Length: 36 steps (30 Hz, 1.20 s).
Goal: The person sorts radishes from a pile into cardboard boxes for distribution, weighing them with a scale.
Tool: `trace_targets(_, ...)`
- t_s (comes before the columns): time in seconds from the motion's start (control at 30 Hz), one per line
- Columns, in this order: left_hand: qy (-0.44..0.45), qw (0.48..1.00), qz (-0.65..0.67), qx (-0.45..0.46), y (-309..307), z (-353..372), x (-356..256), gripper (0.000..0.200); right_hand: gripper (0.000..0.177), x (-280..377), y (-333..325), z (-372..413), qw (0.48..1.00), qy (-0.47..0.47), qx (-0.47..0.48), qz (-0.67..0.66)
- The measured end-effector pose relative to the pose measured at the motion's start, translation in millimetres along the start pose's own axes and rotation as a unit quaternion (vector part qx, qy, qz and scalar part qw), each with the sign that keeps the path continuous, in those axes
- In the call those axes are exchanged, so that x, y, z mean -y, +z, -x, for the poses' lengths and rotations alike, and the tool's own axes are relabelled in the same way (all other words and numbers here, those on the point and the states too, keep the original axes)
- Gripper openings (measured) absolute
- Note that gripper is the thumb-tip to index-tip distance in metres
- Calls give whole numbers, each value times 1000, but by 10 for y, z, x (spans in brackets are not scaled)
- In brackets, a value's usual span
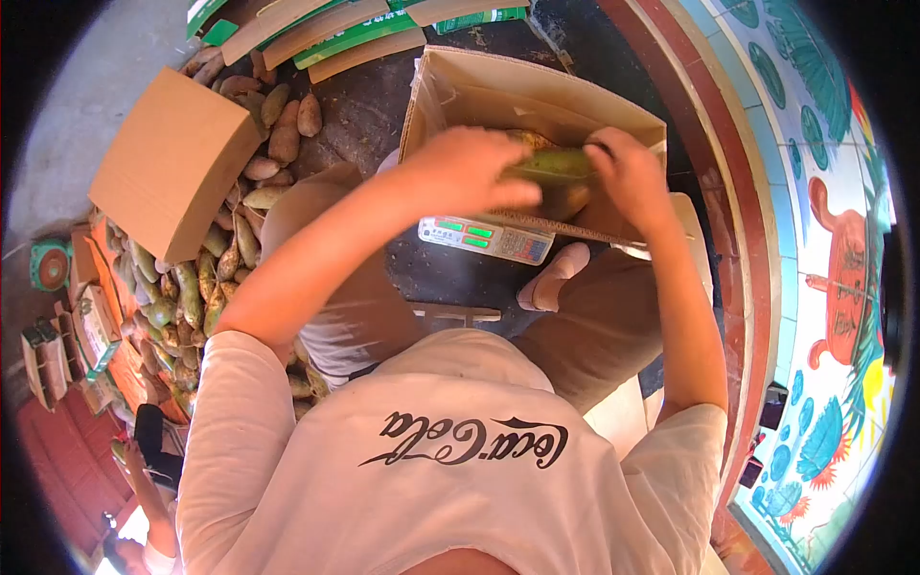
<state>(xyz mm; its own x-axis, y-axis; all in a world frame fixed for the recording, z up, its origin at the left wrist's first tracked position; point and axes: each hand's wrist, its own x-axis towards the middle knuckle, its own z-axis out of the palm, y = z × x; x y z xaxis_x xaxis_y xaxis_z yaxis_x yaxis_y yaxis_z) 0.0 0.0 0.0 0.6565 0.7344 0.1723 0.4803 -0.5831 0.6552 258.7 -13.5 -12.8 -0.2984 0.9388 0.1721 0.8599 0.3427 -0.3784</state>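
Note:
A long green tuber (554, 166) lies between my two hands over an open cardboard box (537, 93). My right hand (630, 182) grips its right end, fingers bent over the tip. Around the other end, my left hand (471, 172) has its thumb on the near side and its fingers on the far side, slightly blurred. Below the tuber, a yellowish tuber (522, 140) and other contents show partly inside the box. The box rests on a digital scale (486, 240) with lit green displays, in front of my knees.
A large heap of tubers (196, 287) covers the floor on my left, with a closed cardboard box (172, 158) on it. Flattened green-printed cartons (355, 43) lie ahead. A painted tiled wall (786, 240) runs along my right. Another person's arm (144, 494) shows at lower left.

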Motion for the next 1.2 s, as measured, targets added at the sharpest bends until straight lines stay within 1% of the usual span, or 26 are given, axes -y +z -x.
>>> trace_targets(0.03,-1,1000,-4,3,-35,7,-15,36,16,-60,-56,40,999,5,-48,-24)
trace_targets(0.07,16,999,14,-40,-211,-2,27,30,15,-176,-74,82,994,20,-99,-31)
trace_targets(0.1,-9,994,-21,-110,-205,196,-34,26,15,-204,-303,388,989,31,-146,-15)
trace_targets(0.13,-31,992,35,-117,-463,332,-95,23,15,-253,-344,484,979,100,-154,-91)
trace_targets(0.17,-74,981,33,-174,-617,474,-117,24,15,-301,-396,590,959,169,-158,-164)
trace_targets(0.2,-71,967,93,-226,-751,624,-14,25,16,-359,-434,679,940,185,-192,-211)
trace_targets(0.23,-77,958,95,-261,-914,814,-3,27,16,-442,-485,755,926,205,-217,-233)
trace_targets(0.27,-109,954,25,-277,-1080,1019,57,30,17,-528,-512,825,908,225,-242,-257)
trace_targets(0.3,-166,912,116,-356,-1114,1193,49,32,17,-596,-523,883,889,243,-267,-281)
trace_targets(0.33,-213,879,140,-403,-1187,1420,194,30,18,-640,-526,931,866,256,-290,-316)
trace_targets(0.4,-252,872,84,-411,-1257,1944,555,31,18,-764,-491,993,839,278,-315,-347)
trace_targets(0.47,-355,866,-68,-345,-1193,2447,697,29,17,-835,-415,1033,821,297,-327,-363)
trace_targets(0.53,-343,856,46,-384,-902,3007,1102,33,16,-863,-327,1044,812,311,-330,-366)
trace_targets(0.6,-425,838,-63,-337,-656,3452,1208,33,16,-835,-304,1030,813,304,-334,-367)
trace_targets(0.67,-455,825,-76,-327,-292,3952,1502,25,16,-821,-287,1019,823,290,-332,-357)
trace_targets(0.73,-568,780,-109,-240,-42,4194,1420,26,16,-820,-243,1016,840,271,-326,-339)
trace_targets(0.8,-552,789,-166,-213,323,4671,1730,28,17,-819,-248,1004,847,280,-328,-310)
trace_targets(0.83,-523,801,-283,-79,415,4823,1723,29,18,-820,-249,1012,851,285,-328,-296)
trace_targets(0.87,-478,785,-390,57,495,4965,1697,31,18,-834,-248,1025,855,288,-326,-282)
trace_targets(0.93,-544,789,-283,-45,721,5248,1722,31,20,-887,-256,1022,865,290,-321,-254)
trace_targets(0.97,-616,760,-182,-95,781,5344,1726,30,20,-900,-257,1030,870,284,-317,-249)
trace_targets(1.0,-679,712,-92,-154,808,5359,1641,29,21,-888,-266,1057,875,277,-313,-243)
trace_targets(1.07,-731,660,-24,-173,774,5267,1284,28,23,-997,-280,1083,891,271,-288,-221)
trace_targets(1.1,-755,629,11,-185,755,5300,1174,28,23,-1024,-279,1077,889,272,-291,-226)
trace_targets(1.13,-750,644,-8,-150,790,5456,1190,32,24,-1053,-266,1079,887,273,-292,-232)
trace_targets(1.2,-715,656,-125,-205,1065,5780,1259,32,26,-1277,-194,1055,877,273,-290,-270)
